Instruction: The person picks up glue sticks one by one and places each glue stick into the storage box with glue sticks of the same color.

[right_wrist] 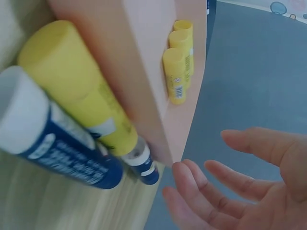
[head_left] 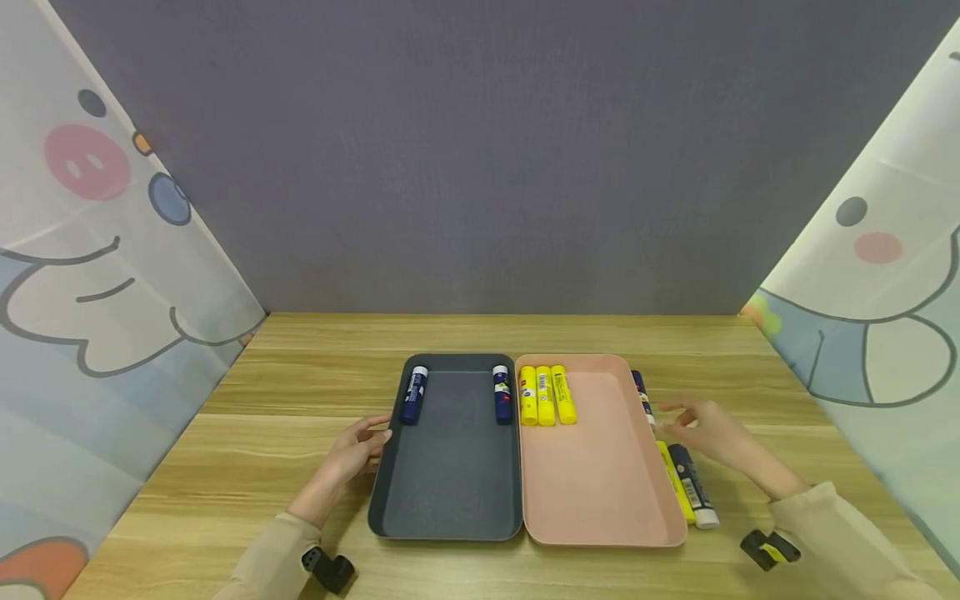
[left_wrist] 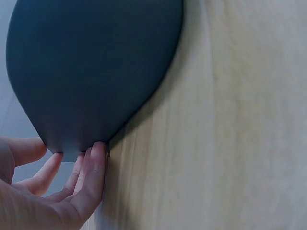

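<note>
My left hand (head_left: 351, 454) rests against the left edge of a dark grey tray (head_left: 450, 492), thumb and fingertips touching its side. Two blue glue sticks, one at the left (head_left: 414, 395) and one at the right (head_left: 502, 394), lie inside near its far end. Beside it, a pink tray (head_left: 600, 492) holds three yellow glue sticks (head_left: 545, 396) side by side at its far left. My right hand (head_left: 705, 429), fingers loosely bent and holding nothing, hovers right of the pink tray, close to a blue glue stick (head_left: 643, 398). Nearer lie a yellow glue stick (head_left: 677, 483) and a larger blue one (right_wrist: 72, 143).
The two trays stand edge to edge on a wooden table (head_left: 300, 367). A grey panel (head_left: 495, 167) rises behind the table, with cartoon-printed sheets on the left (head_left: 135, 275) and right (head_left: 877, 292). The pink tray's right wall stands between its inside and the outer glue sticks.
</note>
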The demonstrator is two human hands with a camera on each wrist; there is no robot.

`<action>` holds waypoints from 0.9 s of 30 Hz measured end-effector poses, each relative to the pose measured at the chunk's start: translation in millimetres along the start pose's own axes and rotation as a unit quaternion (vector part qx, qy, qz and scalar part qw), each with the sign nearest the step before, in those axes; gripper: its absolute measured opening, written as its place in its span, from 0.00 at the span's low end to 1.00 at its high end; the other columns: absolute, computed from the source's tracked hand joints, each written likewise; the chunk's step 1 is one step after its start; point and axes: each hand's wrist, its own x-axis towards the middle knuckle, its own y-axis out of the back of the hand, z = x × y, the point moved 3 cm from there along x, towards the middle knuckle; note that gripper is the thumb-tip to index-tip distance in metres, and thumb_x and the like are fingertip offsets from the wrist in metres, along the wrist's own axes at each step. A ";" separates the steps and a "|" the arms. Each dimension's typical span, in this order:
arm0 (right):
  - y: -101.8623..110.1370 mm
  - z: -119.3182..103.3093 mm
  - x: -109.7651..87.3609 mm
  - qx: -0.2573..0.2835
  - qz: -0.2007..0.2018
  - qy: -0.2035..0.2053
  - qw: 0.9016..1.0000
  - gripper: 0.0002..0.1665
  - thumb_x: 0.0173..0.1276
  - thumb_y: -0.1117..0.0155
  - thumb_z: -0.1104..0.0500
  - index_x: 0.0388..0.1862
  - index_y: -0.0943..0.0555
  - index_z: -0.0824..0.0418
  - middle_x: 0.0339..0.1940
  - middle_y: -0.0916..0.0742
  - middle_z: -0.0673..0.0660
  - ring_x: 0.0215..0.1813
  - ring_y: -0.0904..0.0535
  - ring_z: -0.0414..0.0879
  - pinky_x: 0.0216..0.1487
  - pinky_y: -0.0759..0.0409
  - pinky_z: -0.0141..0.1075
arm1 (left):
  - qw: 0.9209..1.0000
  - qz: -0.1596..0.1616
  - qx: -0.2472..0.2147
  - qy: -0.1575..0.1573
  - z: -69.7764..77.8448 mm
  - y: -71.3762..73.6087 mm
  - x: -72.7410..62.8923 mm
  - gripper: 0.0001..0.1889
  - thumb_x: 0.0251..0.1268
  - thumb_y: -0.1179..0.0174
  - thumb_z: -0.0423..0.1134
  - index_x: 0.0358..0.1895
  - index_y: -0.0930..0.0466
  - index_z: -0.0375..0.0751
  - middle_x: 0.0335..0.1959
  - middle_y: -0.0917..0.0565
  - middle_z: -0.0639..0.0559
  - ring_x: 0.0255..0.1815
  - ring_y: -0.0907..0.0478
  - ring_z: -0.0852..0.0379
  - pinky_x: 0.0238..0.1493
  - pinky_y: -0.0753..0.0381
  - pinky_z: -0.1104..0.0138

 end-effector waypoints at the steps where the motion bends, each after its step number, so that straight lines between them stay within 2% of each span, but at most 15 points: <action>1: -0.1 1.3 -1.2 -0.002 0.001 -0.002 1.000 0.28 0.61 0.42 0.56 0.52 0.31 0.77 0.31 0.20 0.61 0.27 0.26 0.45 0.24 0.30 0.35 | 1.000 0.000 -0.001 0.000 -0.1 0.1 0.1 0.21 0.63 0.50 0.34 0.59 0.37 0.33 0.47 0.28 0.37 0.31 0.23 0.58 0.33 0.23 0.64; 9: -2.6 14.6 -6.5 -0.014 0.014 -0.027 0.999 0.25 0.58 0.42 0.62 0.50 0.31 0.79 0.29 0.20 0.62 0.25 0.27 0.46 0.23 0.30 0.36 | 1.000 -0.004 0.001 0.001 -1.1 0.9 0.6 0.22 0.63 0.50 0.35 0.60 0.37 0.33 0.48 0.28 0.37 0.31 0.23 0.58 0.34 0.23 0.64; 15: -6.6 28.1 -11.7 -0.024 -0.005 -0.056 0.998 0.27 0.60 0.43 0.59 0.50 0.32 0.78 0.31 0.20 0.64 0.29 0.25 0.47 0.26 0.27 0.38 | 1.000 -0.002 -0.001 0.001 -1.3 0.8 0.6 0.22 0.63 0.49 0.36 0.59 0.37 0.33 0.46 0.28 0.38 0.30 0.24 0.59 0.32 0.23 0.65; 21: -11.2 37.8 -17.3 -0.013 -0.004 -0.059 0.998 0.27 0.58 0.43 0.61 0.50 0.33 0.81 0.30 0.20 0.64 0.25 0.25 0.47 0.23 0.28 0.37 | 1.000 -0.002 -0.004 0.001 -0.9 0.1 0.6 0.22 0.63 0.50 0.35 0.59 0.37 0.33 0.46 0.27 0.39 0.30 0.23 0.59 0.32 0.23 0.65; 27: -16.2 45.2 -19.2 -0.010 -0.014 -0.077 0.997 0.29 0.58 0.42 0.60 0.50 0.34 0.82 0.29 0.20 0.62 0.26 0.25 0.47 0.24 0.27 0.37 | 1.000 -0.003 0.000 0.000 0.1 -0.3 -0.3 0.22 0.63 0.50 0.34 0.60 0.37 0.33 0.45 0.28 0.38 0.30 0.23 0.59 0.33 0.23 0.64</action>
